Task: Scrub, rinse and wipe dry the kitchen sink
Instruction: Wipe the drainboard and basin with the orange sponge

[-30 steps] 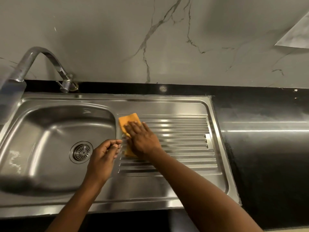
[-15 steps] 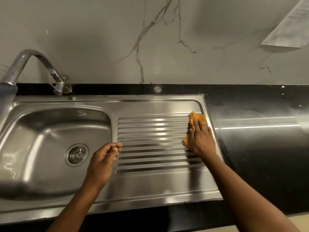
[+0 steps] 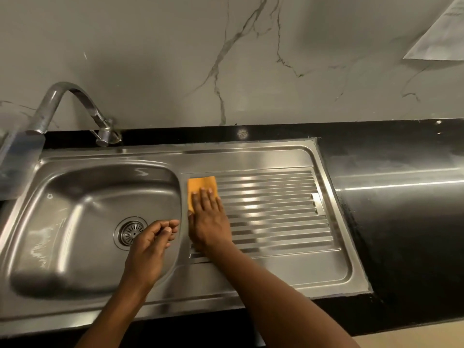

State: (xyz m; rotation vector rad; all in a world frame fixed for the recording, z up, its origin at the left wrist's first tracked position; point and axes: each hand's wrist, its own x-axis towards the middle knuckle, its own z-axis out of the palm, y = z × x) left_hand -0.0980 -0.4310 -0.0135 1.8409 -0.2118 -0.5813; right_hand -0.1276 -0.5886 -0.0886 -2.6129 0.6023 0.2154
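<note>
A curved chrome tap [image 3: 71,95] overhangs the far left corner of the stainless steel sink [image 3: 75,202] and would likely hamper drying there. The left hand [image 3: 150,247] hovers beside the round drain strainer [image 3: 130,233], fingers loosely curled, holding nothing. The right hand [image 3: 209,219] presses a folded orange cloth [image 3: 200,184] flat on the ribbed drainboard [image 3: 276,212]. Unpinched, the cloth may slip or skip grooves. Black countertop [image 3: 401,234] lies right.

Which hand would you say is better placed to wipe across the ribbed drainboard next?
The right hand: it lies flat on the orange cloth at the left end of the drainboard, with the ribs stretching away to its right. The left hand holds nothing, fingers loosely curled over the basin.
</note>
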